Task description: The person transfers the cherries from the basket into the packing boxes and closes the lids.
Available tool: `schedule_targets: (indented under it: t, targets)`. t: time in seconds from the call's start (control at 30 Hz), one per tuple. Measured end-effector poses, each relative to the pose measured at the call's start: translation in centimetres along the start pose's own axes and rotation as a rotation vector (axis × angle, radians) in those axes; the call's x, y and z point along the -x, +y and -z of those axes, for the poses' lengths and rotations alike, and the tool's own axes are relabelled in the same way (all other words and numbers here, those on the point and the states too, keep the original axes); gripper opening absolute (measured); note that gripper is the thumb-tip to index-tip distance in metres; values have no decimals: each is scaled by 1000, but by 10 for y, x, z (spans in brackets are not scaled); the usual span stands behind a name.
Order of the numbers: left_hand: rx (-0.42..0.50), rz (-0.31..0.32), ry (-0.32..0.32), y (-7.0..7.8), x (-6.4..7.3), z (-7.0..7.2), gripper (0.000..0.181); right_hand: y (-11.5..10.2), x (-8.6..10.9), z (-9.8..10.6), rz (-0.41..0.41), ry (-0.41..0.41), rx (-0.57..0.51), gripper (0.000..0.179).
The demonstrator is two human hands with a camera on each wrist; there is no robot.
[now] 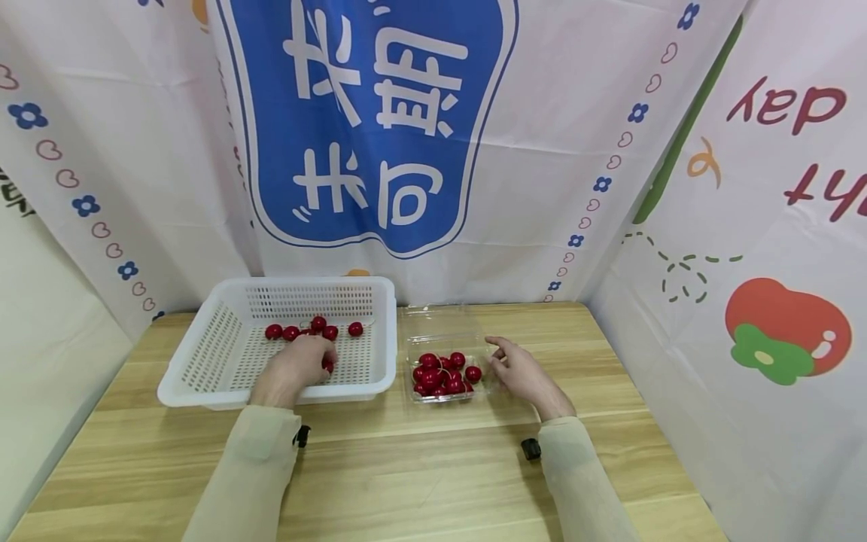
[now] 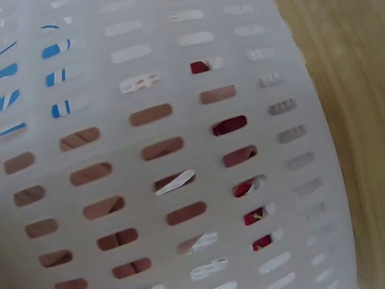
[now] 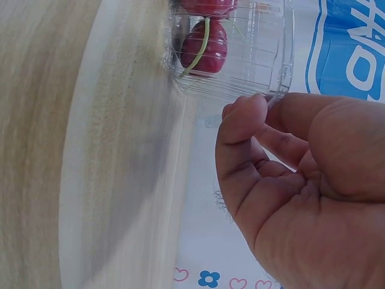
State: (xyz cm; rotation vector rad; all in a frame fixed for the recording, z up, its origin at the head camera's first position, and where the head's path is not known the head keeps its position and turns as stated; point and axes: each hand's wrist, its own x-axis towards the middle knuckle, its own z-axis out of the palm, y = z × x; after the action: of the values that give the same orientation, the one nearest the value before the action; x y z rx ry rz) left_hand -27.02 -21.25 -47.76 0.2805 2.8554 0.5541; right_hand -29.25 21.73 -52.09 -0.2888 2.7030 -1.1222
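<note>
My left hand point(image 1: 301, 361) reaches down into a white slotted plastic basket point(image 1: 193, 350). Its fingers curl round a red cherry point(image 1: 328, 366), partly hidden by the hand. Just beyond the fingers, several more cherries point(image 1: 274, 332) lie on the basket floor. Through the slots in the left wrist view, skin and red cherry point(image 2: 230, 125) show close together. With thumb and bent finger, my right hand point(image 1: 521, 373) pinches the edge of a clear plastic box point(image 3: 255, 66). Stemmed cherries point(image 1: 431, 378) are heaped inside this box, whose clear lid point(image 1: 436, 320) stands open at the back.
Basket and box stand side by side on a wood-grain table point(image 1: 406, 467). A printed cloth point(image 1: 555, 150) hangs behind them, and another printed sheet point(image 1: 779, 248) closes off the right side.
</note>
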Motion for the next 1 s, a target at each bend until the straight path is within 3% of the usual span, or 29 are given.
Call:
schedule_targets:
  t: [0.23,0.57,1.0]
  targets:
    - [14,-21,30,4,0,0,25,1,0,0,-5,0,-3,55]
    - [25,-47,169,26,2,6,38,2,-1,0,-8,2,-5,54]
    - [9,-197,348,66,13,6,32,2,-1,-1,3,-2,-1,55]
